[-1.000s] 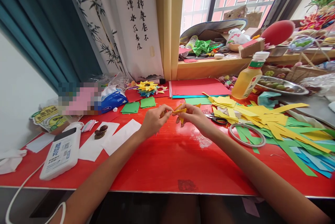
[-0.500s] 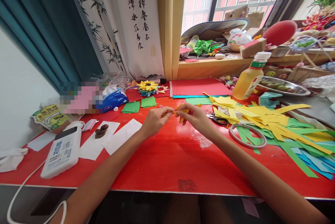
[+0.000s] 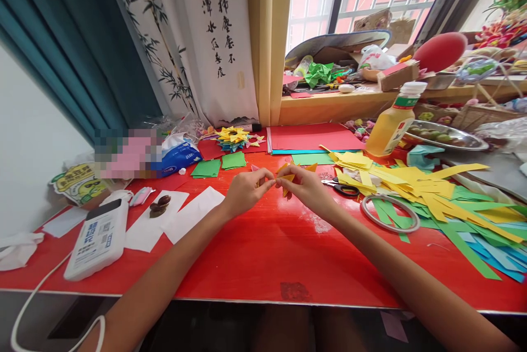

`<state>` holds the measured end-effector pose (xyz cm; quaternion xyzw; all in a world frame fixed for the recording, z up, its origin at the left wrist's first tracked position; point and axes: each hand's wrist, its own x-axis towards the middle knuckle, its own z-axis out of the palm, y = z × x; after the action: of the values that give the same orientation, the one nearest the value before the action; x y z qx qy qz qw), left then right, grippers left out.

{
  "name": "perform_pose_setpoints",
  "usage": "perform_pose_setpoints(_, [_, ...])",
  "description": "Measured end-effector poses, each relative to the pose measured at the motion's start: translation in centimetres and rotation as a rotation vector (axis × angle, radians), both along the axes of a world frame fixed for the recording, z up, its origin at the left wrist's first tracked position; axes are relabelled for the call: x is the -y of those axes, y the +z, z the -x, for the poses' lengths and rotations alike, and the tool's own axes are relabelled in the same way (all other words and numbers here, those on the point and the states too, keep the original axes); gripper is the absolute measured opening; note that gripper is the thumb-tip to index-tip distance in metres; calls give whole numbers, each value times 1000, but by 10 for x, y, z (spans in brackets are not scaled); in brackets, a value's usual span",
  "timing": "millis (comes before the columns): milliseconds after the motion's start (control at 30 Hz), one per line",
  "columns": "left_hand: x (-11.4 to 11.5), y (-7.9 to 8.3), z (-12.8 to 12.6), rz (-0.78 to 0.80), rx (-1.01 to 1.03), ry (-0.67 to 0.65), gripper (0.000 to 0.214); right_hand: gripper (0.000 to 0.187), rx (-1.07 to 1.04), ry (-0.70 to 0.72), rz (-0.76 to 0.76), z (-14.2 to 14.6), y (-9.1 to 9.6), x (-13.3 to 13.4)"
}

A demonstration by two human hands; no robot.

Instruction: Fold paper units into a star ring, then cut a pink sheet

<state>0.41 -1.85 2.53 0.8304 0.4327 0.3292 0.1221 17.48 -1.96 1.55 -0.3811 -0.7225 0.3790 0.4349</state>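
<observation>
Both hands meet over the middle of the red table [image 3: 263,264], fingertips almost touching. My right hand [image 3: 307,187] is closed on a small folded yellow paper piece [image 3: 289,178], whose points stick out between and behind the fingers. My left hand [image 3: 249,190] is pinched at the piece's left side; its fingers hide whatever part they grip. A bit of pink paper [image 3: 255,168] shows just behind the left fingers. Scissors [image 3: 346,189] with black handles lie right of my right hand. Two stacks of green paper squares [image 3: 206,168] sit beyond my left hand.
Yellow strips [image 3: 424,184], green and blue strips and a tape roll [image 3: 391,213] cover the right side. A juice bottle [image 3: 389,121] stands behind them. At the left lie a white power bank [image 3: 99,239] with a cable and white papers [image 3: 193,212]. A folded paper ring [image 3: 233,138] is at the back.
My fingers have shifted slightly around the yellow paper, and less of it shows at the left fingertips. Everything else on the table stays in place.
</observation>
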Motion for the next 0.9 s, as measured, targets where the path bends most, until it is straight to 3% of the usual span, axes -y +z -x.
perform_pose_setpoints(133, [-1,-3,-1,30,9,-3,20,15,19,6,-3,-1,1,-2])
perform_pose_setpoints(267, [-7,-8,-3,122,147,22,20,15,-16,-21,2,-3,2,-5])
perform_pose_setpoints(433, [-12,-7,2,210,286,-43,44,16,-19,-28,36,-4,-1,-7])
perform_pose_setpoints(600, [-14,-4,4,326,356,-28,52,14,10,-2,43,-2,-2,-5])
perform_pose_setpoints(900, [-20,-10,4,284,234,-122,15,16,62,-35,-9,-1,-4,-5])
